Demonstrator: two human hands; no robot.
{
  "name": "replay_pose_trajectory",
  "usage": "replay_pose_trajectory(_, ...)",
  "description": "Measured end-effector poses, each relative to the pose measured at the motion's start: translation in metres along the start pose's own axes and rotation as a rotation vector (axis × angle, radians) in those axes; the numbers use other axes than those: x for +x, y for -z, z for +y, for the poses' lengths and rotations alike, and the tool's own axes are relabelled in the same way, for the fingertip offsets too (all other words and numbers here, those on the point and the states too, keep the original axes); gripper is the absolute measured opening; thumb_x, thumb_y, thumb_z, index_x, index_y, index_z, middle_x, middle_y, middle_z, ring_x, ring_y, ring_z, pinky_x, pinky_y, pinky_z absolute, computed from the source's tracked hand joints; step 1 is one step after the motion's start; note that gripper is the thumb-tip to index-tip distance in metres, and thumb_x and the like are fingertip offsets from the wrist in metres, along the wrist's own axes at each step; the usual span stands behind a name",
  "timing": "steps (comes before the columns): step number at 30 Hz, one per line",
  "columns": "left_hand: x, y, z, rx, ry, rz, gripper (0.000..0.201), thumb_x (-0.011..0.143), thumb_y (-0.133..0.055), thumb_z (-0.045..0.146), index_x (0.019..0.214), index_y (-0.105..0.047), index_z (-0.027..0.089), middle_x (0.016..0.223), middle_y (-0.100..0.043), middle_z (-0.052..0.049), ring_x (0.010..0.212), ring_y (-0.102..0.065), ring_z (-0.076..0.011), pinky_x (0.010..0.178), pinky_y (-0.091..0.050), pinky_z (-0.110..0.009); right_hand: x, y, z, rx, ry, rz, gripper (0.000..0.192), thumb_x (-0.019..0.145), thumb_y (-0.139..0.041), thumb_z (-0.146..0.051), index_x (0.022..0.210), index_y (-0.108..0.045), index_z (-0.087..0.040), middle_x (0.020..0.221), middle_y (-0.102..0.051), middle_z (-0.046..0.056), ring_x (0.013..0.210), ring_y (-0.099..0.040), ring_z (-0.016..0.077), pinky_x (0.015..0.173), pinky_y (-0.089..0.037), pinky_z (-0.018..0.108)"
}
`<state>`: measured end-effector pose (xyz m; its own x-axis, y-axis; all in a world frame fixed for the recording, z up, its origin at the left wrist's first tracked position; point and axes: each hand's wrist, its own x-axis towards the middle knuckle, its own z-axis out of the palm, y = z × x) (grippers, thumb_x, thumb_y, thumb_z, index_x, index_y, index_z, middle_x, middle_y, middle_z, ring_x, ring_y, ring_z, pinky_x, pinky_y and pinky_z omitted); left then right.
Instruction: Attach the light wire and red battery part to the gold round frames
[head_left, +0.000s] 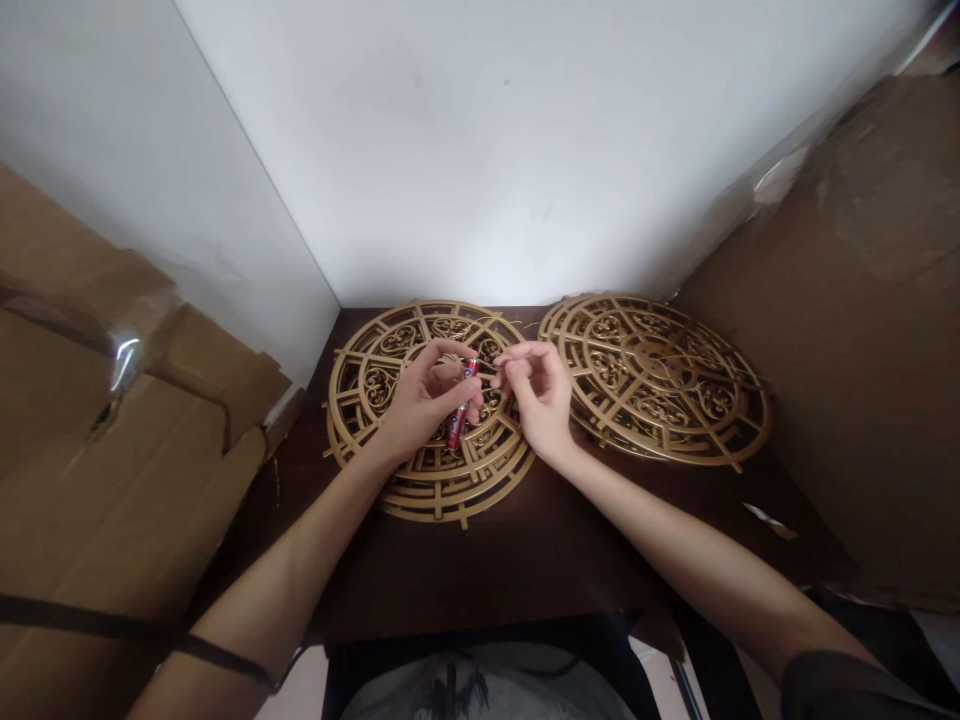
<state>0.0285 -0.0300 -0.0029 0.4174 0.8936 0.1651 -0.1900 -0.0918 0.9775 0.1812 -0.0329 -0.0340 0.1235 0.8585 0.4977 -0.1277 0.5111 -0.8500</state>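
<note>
I see both hands raised just above the left gold fretwork disc (420, 470), which lies flat on the dark tabletop (525, 560). The left hand (424, 400) is curled around a small red tube (461, 410), holding it nearly upright, with its lower end pointing down at the disc and its top near the thumb and forefinger. The right hand (540, 395) is close beside it, its fingers pinched together at the tube's top end; whether they grip something thin there I cannot tell. A second gold fretwork disc (660, 375) lies just to the right of the first, their edges near each other, against the white wall (525, 150). Brown cardboard (112, 450) stands at the left of the tabletop, and more cardboard (862, 350) stands at the right.
</note>
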Motion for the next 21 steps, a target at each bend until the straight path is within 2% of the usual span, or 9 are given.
replay_pose_trajectory(5,0.001,0.003,-0.002,-0.020,-0.025,0.080,0.029,0.078,-0.065,0.025,0.101,-0.048,0.019,0.066,-0.063,0.002,0.055,-0.058,-0.0099,0.052,-0.048,-0.020,0.000,0.001,-0.001,-0.091,0.044,-0.042,0.010,0.091,-0.050,-0.025,0.091,-0.059,-0.020,0.093,-0.061,0.005,0.075,-0.062,0.0126,0.064,-0.051,0.027)
replay_pose_trajectory(8,0.003,0.004,-0.002,-0.051,-0.038,0.151,0.029,0.078,-0.065,0.026,0.101,-0.048,0.019,0.066,-0.063,0.001,0.056,-0.057,-0.0092,0.050,-0.044,-0.018,-0.001,0.002,-0.005,-0.241,0.133,-0.018,0.016,0.091,-0.049,-0.023,0.094,-0.065,-0.021,0.103,-0.060,0.007,0.090,-0.061,0.0170,0.073,-0.053,0.033)
replay_pose_trajectory(11,0.006,0.004,-0.001,-0.137,-0.038,0.233,0.033,0.075,-0.068,0.025,0.100,-0.048,0.020,0.066,-0.062,0.001,0.059,-0.057,-0.0096,0.051,-0.044,-0.018,-0.003,0.003,-0.009,-0.376,0.241,-0.036,0.019,0.090,-0.051,-0.020,0.099,-0.067,-0.023,0.100,-0.060,0.007,0.097,-0.059,0.0184,0.081,-0.052,0.035)
replay_pose_trajectory(17,0.009,0.007,0.000,-0.228,-0.029,0.425,0.041,0.068,-0.073,0.028,0.097,-0.047,0.020,0.066,-0.061,0.003,0.049,-0.054,-0.0077,0.040,-0.037,-0.016,-0.006,0.004,-0.009,-0.440,0.404,-0.395,0.021,0.091,-0.051,-0.017,0.103,-0.067,-0.019,0.085,-0.066,0.005,0.076,-0.061,0.0135,0.070,-0.051,0.028)
replay_pose_trajectory(21,0.011,0.009,-0.001,-0.231,-0.063,0.538,0.041,0.068,-0.074,0.030,0.096,-0.047,0.018,0.065,-0.062,0.002,0.045,-0.050,-0.0062,0.038,-0.034,-0.015,-0.005,0.003,-0.008,-0.504,0.471,-0.490,0.017,0.090,-0.053,-0.021,0.097,-0.068,-0.016,0.077,-0.065,0.005,0.071,-0.058,0.0138,0.069,-0.049,0.028)
